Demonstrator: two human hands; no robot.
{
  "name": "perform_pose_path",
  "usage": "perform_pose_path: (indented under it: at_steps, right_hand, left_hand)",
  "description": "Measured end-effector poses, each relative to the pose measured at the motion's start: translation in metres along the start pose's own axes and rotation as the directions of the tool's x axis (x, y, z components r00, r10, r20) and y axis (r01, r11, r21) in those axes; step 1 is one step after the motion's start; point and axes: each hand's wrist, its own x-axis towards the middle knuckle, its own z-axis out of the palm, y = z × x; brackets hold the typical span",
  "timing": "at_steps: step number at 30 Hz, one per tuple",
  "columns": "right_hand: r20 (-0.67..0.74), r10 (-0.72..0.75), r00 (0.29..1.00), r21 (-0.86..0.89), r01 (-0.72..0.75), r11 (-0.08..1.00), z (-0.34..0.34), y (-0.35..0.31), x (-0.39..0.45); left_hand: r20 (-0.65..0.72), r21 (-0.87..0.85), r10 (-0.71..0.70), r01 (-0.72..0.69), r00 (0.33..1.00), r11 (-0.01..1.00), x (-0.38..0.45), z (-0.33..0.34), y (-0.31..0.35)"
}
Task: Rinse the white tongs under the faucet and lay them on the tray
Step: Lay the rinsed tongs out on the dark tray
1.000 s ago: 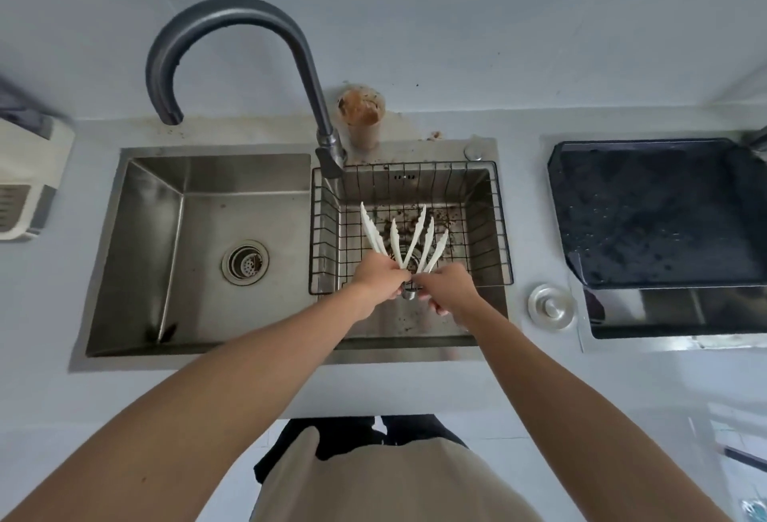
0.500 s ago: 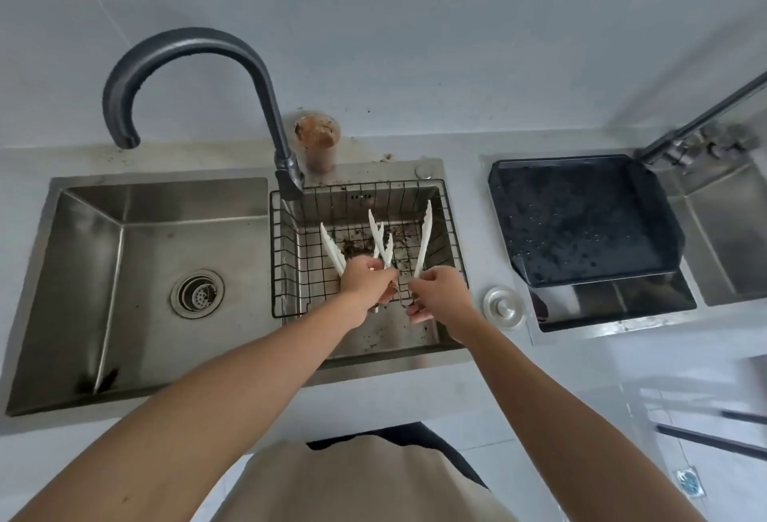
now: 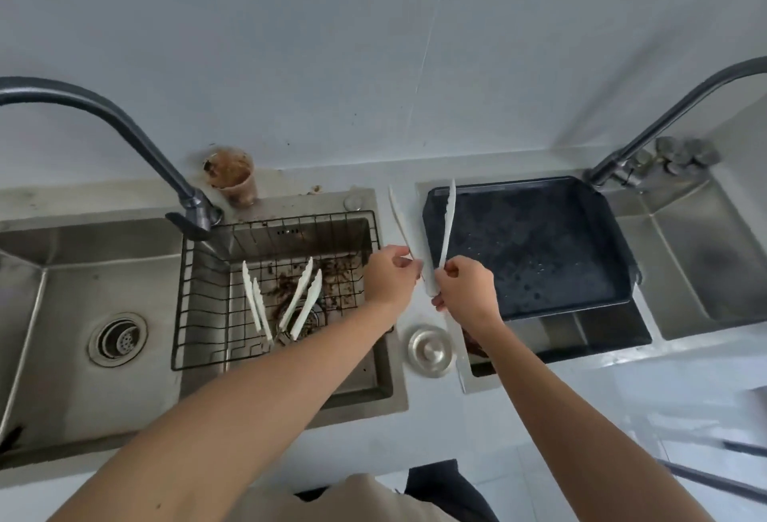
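Observation:
One pair of white tongs is spread open in the air between the wire basket and the black tray. My left hand pinches its left arm and my right hand grips its right arm near the hinge. The right arm's tip hangs over the tray's left rim. Two more white tongs lie in the dirty wire basket. The dark faucet arches over the left basin; no water is visible.
A steel double sink with a drain lies on the left. A stained cup stands behind it. A round steel strainer lid lies on the counter between sinks. A second faucet and basin are on the right.
Both hands have lifted one pair of tongs out of the basket and carried it right to the tray's edge. Two pairs stay in the basket. The view has swung right.

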Motion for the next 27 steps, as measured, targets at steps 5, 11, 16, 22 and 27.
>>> perform_pose_path:
  at_steps: [5,11,16,22,27]
  right_hand:
    - [0.016,-0.038,0.999,-0.112,0.04,0.993,-0.039,0.045,0.062]
    - [0.123,-0.061,0.991,-0.225,0.087,0.97,-0.061,0.072,0.107]
    - [0.206,0.0,0.979,-0.227,0.048,0.973,-0.062,0.089,0.125]
    - [0.234,0.081,0.969,-0.179,-0.039,0.983,-0.064,0.091,0.141]
    - [0.258,0.071,0.963,-0.229,-0.011,0.973,-0.069,0.089,0.146]
  left_hand:
    - [-0.069,0.082,0.012,-0.007,0.998,0.997,0.011,0.089,0.015]
    - [-0.08,0.149,-0.048,0.059,0.996,0.987,0.026,0.143,0.012]
    - [-0.013,0.173,-0.138,0.138,0.99,0.975,0.038,0.152,0.005]
    - [0.082,0.166,-0.194,0.179,0.978,0.97,0.046,0.156,0.004]
    - [0.068,0.207,-0.171,0.153,0.983,0.966,0.049,0.153,0.008]
